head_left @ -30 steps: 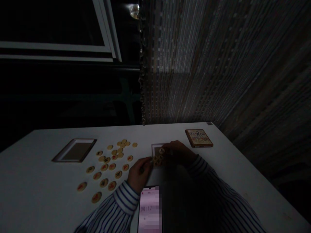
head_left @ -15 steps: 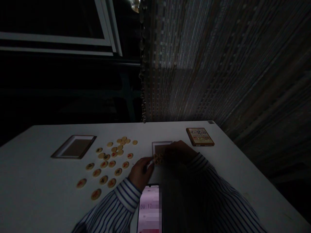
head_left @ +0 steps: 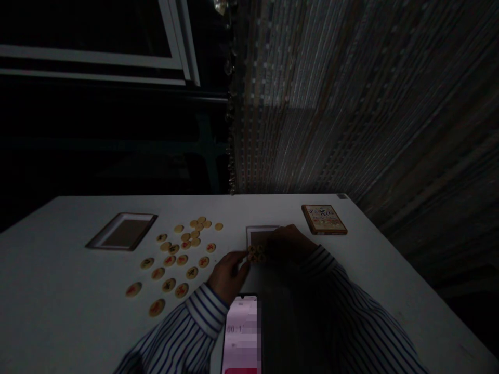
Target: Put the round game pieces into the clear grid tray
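Observation:
On a white table (head_left: 58, 311), my left hand (head_left: 226, 274) rests with curled fingers touching a few round game pieces (head_left: 255, 253) at the near edge of a small open box (head_left: 260, 231). My right hand (head_left: 289, 241) lies in deep shadow over the same box and pieces; its fingers are too dark to read. Several more pale round pieces with red or black marks (head_left: 177, 258) lie scattered to the left of my left hand. Both sleeves are striped.
A shallow box half (head_left: 121, 232) lies at the left. A printed box lid (head_left: 324, 218) sits at the back right near the table's corner. A lit phone (head_left: 240, 335) stands close under the camera. A beaded curtain (head_left: 351, 104) hangs behind.
The piece that lay in the small box under my right hand is no longer seen there. My hands have closed in slightly on the pieces at the box's near edge. The view shifted a little.

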`<state>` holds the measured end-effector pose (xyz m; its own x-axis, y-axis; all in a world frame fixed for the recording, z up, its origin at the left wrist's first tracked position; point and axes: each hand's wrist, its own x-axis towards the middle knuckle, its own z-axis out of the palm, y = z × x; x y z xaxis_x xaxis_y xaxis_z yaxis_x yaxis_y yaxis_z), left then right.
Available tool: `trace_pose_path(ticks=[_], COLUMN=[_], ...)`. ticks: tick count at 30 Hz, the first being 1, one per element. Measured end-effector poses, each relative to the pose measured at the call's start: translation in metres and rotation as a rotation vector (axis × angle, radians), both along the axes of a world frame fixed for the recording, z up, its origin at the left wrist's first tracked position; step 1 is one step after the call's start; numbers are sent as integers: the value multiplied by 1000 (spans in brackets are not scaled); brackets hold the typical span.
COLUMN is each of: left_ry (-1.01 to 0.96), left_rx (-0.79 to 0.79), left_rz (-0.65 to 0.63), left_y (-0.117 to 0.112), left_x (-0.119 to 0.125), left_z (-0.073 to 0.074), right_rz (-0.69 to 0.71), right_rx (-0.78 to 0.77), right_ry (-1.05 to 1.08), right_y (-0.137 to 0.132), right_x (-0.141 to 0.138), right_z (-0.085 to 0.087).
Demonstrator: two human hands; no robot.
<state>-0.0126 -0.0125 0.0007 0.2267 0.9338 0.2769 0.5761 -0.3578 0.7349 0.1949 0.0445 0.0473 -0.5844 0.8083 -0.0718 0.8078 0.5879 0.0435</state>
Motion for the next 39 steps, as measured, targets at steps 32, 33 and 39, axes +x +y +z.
trace_pose_path(ticks=[32, 33, 39], left_ry=[36, 42, 60], left_rx=[28, 26, 21], left_rz=[3, 7, 11], left_y=[0, 0, -1], left_x=[-1, -1, 0], left_z=[-3, -2, 1], right_rz=[19, 17, 1], right_rx=[-15, -18, -27], right_ry=[37, 47, 54], right_y=[-5, -5, -6], right_x=[0, 0, -1], right_z=[1, 1, 2])
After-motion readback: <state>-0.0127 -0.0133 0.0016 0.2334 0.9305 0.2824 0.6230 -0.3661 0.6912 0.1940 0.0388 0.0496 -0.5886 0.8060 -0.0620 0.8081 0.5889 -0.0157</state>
